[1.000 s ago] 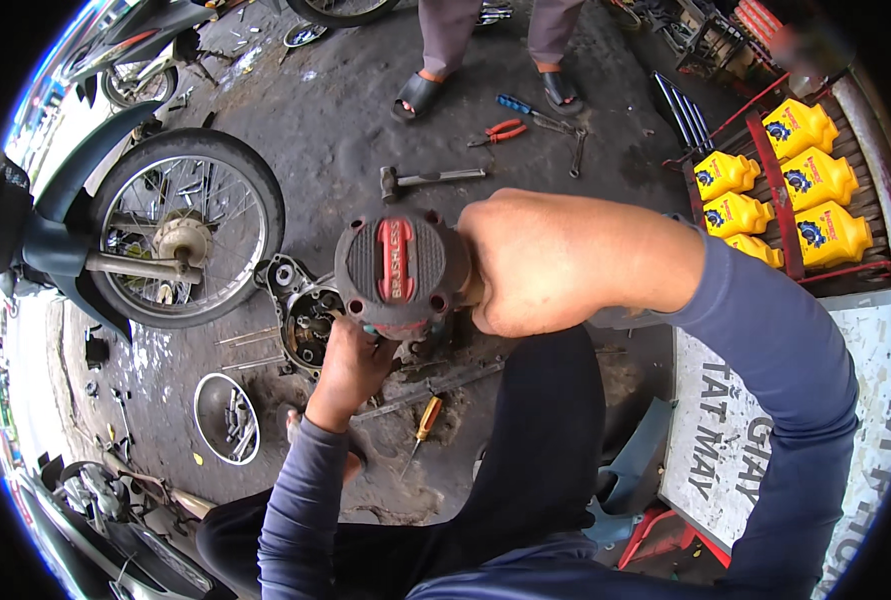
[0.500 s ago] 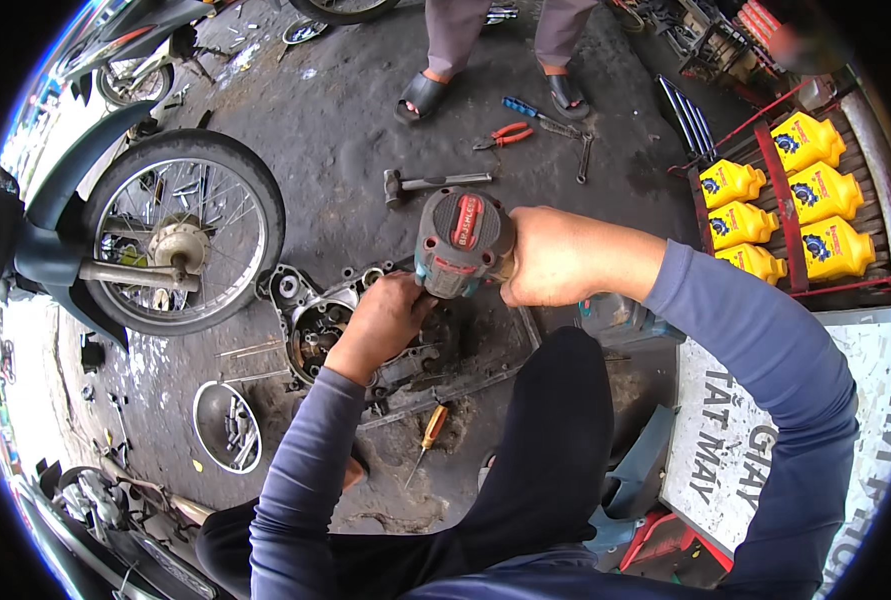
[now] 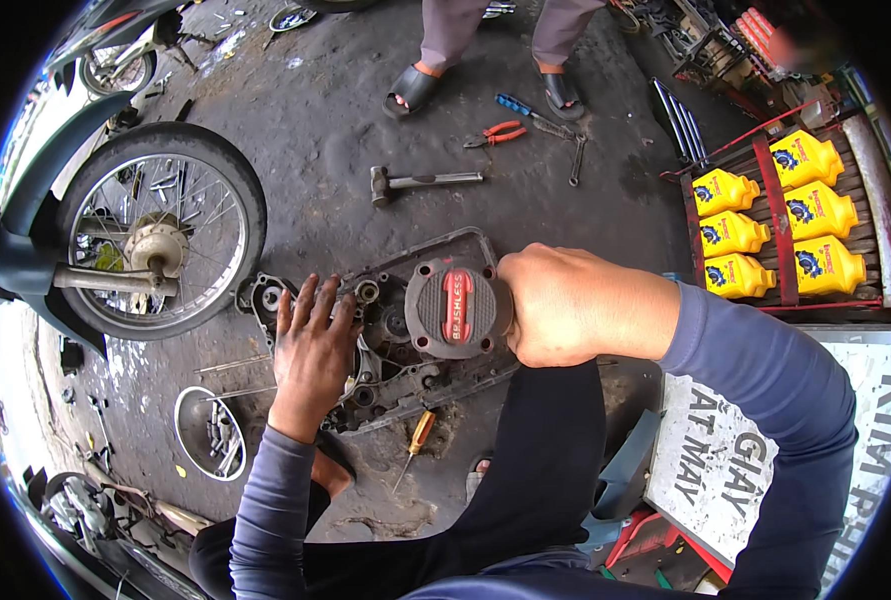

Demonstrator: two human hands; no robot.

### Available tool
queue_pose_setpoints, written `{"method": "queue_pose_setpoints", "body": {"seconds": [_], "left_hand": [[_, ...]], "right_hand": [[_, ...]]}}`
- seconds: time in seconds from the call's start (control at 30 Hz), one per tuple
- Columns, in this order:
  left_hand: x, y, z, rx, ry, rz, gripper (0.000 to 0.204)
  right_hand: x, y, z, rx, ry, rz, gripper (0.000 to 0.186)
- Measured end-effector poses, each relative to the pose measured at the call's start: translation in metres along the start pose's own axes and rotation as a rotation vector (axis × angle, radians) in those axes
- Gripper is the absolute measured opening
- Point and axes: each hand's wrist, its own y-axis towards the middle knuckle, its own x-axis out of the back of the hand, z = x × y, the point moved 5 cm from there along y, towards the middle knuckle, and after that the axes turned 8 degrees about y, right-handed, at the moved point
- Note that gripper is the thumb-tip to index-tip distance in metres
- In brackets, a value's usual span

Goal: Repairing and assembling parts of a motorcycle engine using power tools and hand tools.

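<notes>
My right hand [image 3: 570, 310] is closed around a dark power tool with a red-striped rear cap [image 3: 460, 310], held over an engine casing [image 3: 370, 395] in a rimmed metal tray [image 3: 470, 235] on the ground. The tool hides its front end and the part beneath it. My left hand [image 3: 313, 355] rests with spread fingers on the casing's left part, beside the tool, holding nothing visible. A yellow-handled screwdriver [image 3: 420, 432] lies just below the tray, near my legs.
A person's sandalled feet [image 3: 410, 90] are ahead, near a hammer [image 3: 425, 180], pliers [image 3: 495, 133] and wrenches [image 3: 575, 160]. A motorcycle wheel [image 3: 245, 230] and metal bowl [image 3: 210, 445] are left. At right are a rack of yellow bottles [image 3: 815, 210] and a white signboard [image 3: 715, 470].
The tool and my right hand have moved right and down over the casing. My left hand has left the tool's front, shifted left and spread its fingers on the casing.
</notes>
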Motion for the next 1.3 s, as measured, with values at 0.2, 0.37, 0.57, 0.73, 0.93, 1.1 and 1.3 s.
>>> {"method": "queue_pose_setpoints", "body": {"seconds": [0.2,0.37,0.57,0.73,0.93,1.1,1.3], "left_hand": [[0.004,0.0,0.002,-0.004,-0.003,-0.05,0.036],[0.003,0.001,0.006,-0.011,-0.026,-0.056,0.035],[0.0,0.002,0.007,-0.009,-0.076,-0.014,0.036],[0.005,0.004,0.01,0.02,-0.16,-0.032,0.034],[-0.011,-0.001,0.022,0.169,-0.192,-0.074,0.032],[-0.013,0.002,0.02,0.127,-0.116,-0.027,0.04],[-0.008,0.001,0.021,0.136,-0.164,-0.034,0.038]], "right_hand": [[-0.004,0.003,-0.005,0.009,0.042,-0.046,0.017],[-0.002,0.004,-0.004,-0.022,0.037,-0.02,0.017],[0.001,0.004,-0.006,-0.054,0.071,0.002,0.019],[0.001,0.01,-0.008,0.024,0.159,-0.008,0.024],[0.005,-0.001,0.01,0.075,-0.145,-0.017,0.021],[0.009,0.008,-0.003,-0.027,0.052,-0.085,0.019],[0.011,0.006,0.007,-0.138,0.149,0.012,0.023]]}}
